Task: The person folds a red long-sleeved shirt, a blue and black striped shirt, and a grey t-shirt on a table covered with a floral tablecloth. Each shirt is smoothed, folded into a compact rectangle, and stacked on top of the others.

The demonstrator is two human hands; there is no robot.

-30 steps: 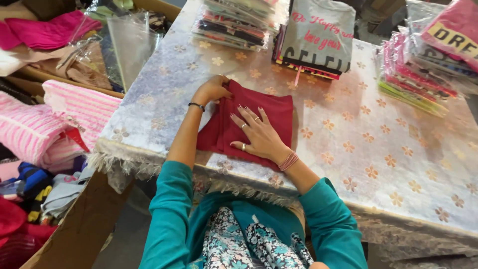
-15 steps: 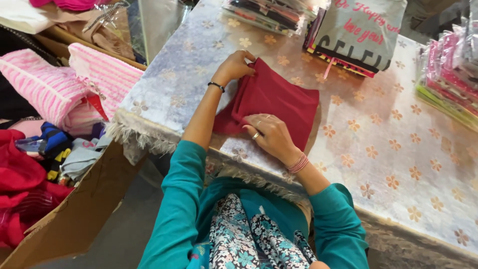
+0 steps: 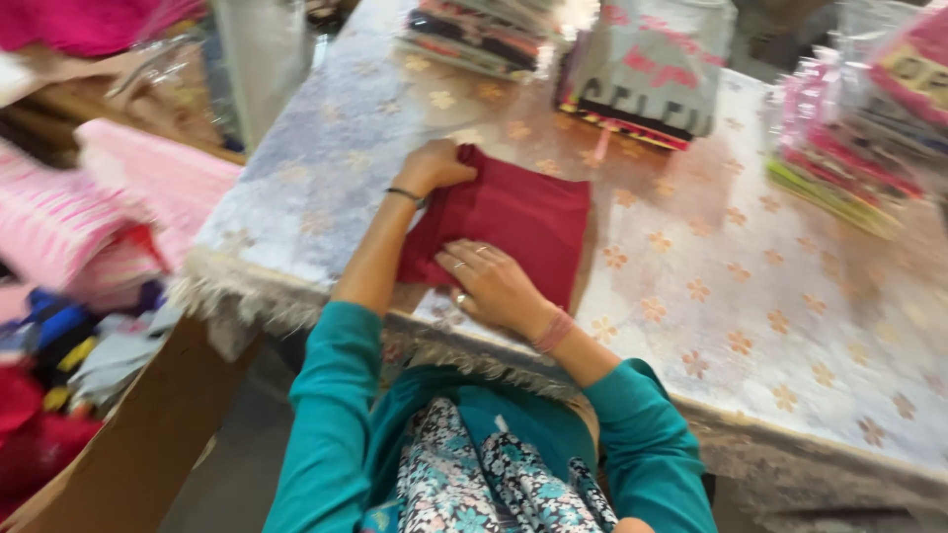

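Table (image 3: 750,326) with a flowery cloth; near its front edge lies the folded dark red garment (image 3: 523,222). Looks soft and floppy, so grab corners or a folded edge. Right hand (image 3: 494,286) presses flat on it; left hand (image 3: 434,166) pinches the far-left corner, I think, it's blurry.

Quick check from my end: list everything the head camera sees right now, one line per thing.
red cloth: one, dark red, folded on the table's near edge, under both hands
table: one, pale cover with gold flowers, fringed edge
grey printed garment: one, grey with pink print, far side, atop a stack
packaged garment stacks: several, mostly pink, far right; another far centre
striped garments: pink and white, left of the table
cardboard box: one, brown, lower left, clothes inside
left hand: gripping the cloth's far left corner
right hand: flat on the cloth
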